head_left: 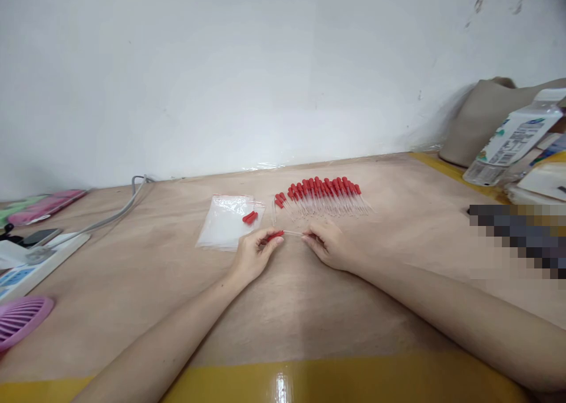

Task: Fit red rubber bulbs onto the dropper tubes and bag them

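Between my hands lies a thin clear dropper tube [292,233], held level with a red rubber bulb [276,235] at its left end. My left hand [259,249] pinches the bulb; my right hand [327,245] pinches the tube's other end. Just beyond, several red-bulbed droppers [325,193] lie side by side in a row, tips toward me. A few loose clear tubes [273,210] rest at the row's left. Two loose red bulbs [250,218] sit on clear zip bags [223,220] behind my left hand.
At left are a white power strip [53,264] with a grey cable [126,208], a pink fan [24,320] and a pink packet [46,207]. A plastic bottle [513,137] leans by a grey-brown bag [473,123] at right. A white wall [265,78] bounds the table's back.
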Available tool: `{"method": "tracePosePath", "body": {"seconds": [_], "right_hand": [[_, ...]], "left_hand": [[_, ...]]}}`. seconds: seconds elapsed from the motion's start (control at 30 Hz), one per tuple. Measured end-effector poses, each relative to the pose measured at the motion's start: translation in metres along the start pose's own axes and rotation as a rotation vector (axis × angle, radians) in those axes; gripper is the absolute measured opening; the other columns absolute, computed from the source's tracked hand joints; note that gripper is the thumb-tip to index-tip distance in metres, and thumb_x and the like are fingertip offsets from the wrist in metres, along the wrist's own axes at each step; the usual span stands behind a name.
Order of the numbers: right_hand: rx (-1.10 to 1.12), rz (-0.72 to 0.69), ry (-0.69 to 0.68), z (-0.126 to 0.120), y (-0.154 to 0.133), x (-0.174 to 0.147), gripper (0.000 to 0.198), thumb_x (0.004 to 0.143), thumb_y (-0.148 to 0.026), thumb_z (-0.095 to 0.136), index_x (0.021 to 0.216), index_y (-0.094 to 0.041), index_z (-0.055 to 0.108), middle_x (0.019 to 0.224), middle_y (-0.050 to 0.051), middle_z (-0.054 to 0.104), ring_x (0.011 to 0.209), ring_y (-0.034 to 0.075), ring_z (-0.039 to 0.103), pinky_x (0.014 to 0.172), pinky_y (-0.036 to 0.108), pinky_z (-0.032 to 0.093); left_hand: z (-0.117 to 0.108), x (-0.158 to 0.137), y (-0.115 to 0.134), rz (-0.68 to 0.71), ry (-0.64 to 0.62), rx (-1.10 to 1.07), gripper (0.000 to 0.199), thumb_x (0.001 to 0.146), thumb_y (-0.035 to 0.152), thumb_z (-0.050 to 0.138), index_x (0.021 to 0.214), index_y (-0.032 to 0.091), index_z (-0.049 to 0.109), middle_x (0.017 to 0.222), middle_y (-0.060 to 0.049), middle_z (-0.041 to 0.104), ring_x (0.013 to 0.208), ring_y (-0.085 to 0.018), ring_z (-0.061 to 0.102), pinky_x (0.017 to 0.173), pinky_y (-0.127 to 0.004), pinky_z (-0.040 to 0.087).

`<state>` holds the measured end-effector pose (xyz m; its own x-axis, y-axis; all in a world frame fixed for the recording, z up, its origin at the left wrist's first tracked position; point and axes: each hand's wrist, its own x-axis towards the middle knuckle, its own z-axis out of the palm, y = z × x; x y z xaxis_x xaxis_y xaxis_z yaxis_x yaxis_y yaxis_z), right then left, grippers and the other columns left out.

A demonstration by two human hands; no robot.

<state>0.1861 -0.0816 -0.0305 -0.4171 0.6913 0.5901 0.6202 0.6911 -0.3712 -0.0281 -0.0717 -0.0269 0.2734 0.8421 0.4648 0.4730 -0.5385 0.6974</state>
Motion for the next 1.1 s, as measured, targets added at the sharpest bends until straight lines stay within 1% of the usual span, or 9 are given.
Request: {"method": "tracePosePath", "body": {"seconds": [0.13, 0.27, 0.33, 0.5, 0.63, 0.77, 0.93, 1.03, 1.1], "right_hand": [[0.051, -0.036, -0.040, -0.001, 0.002, 0.001, 0.014, 0.088, -0.024, 0.042, 0.080, -0.020, 0.053, 0.072, 0.000, 0.060, 0.068, 0.013, 0.052, 0.070, 0.027, 0.036], [0.089, -0.049, -0.084, -0.001, 0.005, 0.003, 0.015, 0.088, -0.022, 0.043, 0.081, -0.020, 0.056, 0.072, -0.001, 0.062, 0.066, 0.012, 0.053, 0.073, 0.029, 0.035], [0.102, -0.049, -0.091, -0.002, 0.006, 0.004, 0.015, 0.088, -0.021, 0.045, 0.081, -0.020, 0.058, 0.071, -0.002, 0.062, 0.066, 0.012, 0.052, 0.074, 0.029, 0.034], [0.119, -0.028, -0.112, -0.005, 0.005, 0.007, 0.015, 0.087, -0.022, 0.046, 0.079, -0.020, 0.059, 0.066, -0.002, 0.060, 0.064, 0.013, 0.050, 0.072, 0.029, 0.033], [0.101, -0.052, -0.140, -0.005, 0.008, 0.009, 0.016, 0.087, -0.023, 0.046, 0.078, -0.019, 0.059, 0.065, -0.003, 0.061, 0.060, 0.011, 0.048, 0.072, 0.030, 0.030], [0.003, -0.101, -0.144, -0.009, 0.013, 0.012, 0.018, 0.088, -0.025, 0.046, 0.079, -0.020, 0.061, 0.065, -0.003, 0.063, 0.054, 0.010, 0.045, 0.071, 0.031, 0.027], [-0.198, -0.234, -0.111, -0.015, 0.012, 0.014, 0.022, 0.088, -0.023, 0.043, 0.081, -0.020, 0.063, 0.073, 0.001, 0.064, 0.061, 0.011, 0.049, 0.068, 0.031, 0.023], [-0.264, -0.208, -0.072, -0.012, 0.008, 0.012, 0.025, 0.089, -0.024, 0.040, 0.083, -0.020, 0.064, 0.073, 0.002, 0.064, 0.061, 0.012, 0.050, 0.067, 0.032, 0.024], [-0.236, -0.167, -0.069, -0.009, 0.007, 0.010, 0.024, 0.090, -0.025, 0.040, 0.085, -0.019, 0.063, 0.075, 0.003, 0.065, 0.063, 0.013, 0.051, 0.069, 0.032, 0.026]], "left_hand": [[-0.001, 0.001, 0.001, 0.012, 0.003, 0.025, 0.021, 0.080, 0.032, 0.056, 0.088, 0.018, 0.068, 0.084, -0.004, 0.071, 0.075, -0.018, 0.064, 0.067, -0.027, 0.051], [-0.002, 0.000, 0.003, 0.025, -0.031, -0.001, 0.020, 0.081, 0.030, 0.054, 0.086, 0.018, 0.069, 0.082, -0.003, 0.071, 0.074, -0.017, 0.064, 0.067, -0.026, 0.050], [-0.001, -0.001, 0.004, -0.002, -0.049, -0.034, 0.021, 0.081, 0.030, 0.053, 0.086, 0.018, 0.069, 0.078, -0.003, 0.070, 0.070, -0.016, 0.063, 0.064, -0.025, 0.050], [0.000, -0.001, 0.006, -0.125, -0.099, -0.171, 0.024, 0.079, 0.034, 0.052, 0.084, 0.015, 0.067, 0.061, 0.000, 0.064, 0.050, -0.011, 0.055, 0.047, -0.020, 0.044], [0.000, -0.001, 0.007, -0.156, -0.112, -0.203, 0.025, 0.077, 0.035, 0.053, 0.082, 0.014, 0.067, 0.059, 0.000, 0.063, 0.046, -0.009, 0.052, 0.043, -0.019, 0.042], [0.001, -0.002, 0.006, -0.137, -0.127, -0.152, 0.024, 0.078, 0.034, 0.054, 0.082, 0.015, 0.068, 0.064, -0.001, 0.066, 0.049, -0.010, 0.055, 0.045, -0.019, 0.044], [0.002, -0.004, 0.003, -0.037, -0.154, 0.012, 0.023, 0.081, 0.034, 0.053, 0.084, 0.018, 0.070, 0.071, -0.003, 0.070, 0.060, -0.014, 0.061, 0.054, -0.023, 0.048], [0.001, -0.003, 0.003, 0.014, -0.135, 0.091, 0.023, 0.082, 0.034, 0.053, 0.087, 0.020, 0.070, 0.079, -0.003, 0.071, 0.066, -0.016, 0.063, 0.059, -0.025, 0.050], [-0.001, -0.001, 0.002, 0.040, -0.117, 0.102, 0.021, 0.081, 0.035, 0.056, 0.089, 0.021, 0.070, 0.083, -0.002, 0.072, 0.070, -0.017, 0.065, 0.064, -0.026, 0.051]]}}
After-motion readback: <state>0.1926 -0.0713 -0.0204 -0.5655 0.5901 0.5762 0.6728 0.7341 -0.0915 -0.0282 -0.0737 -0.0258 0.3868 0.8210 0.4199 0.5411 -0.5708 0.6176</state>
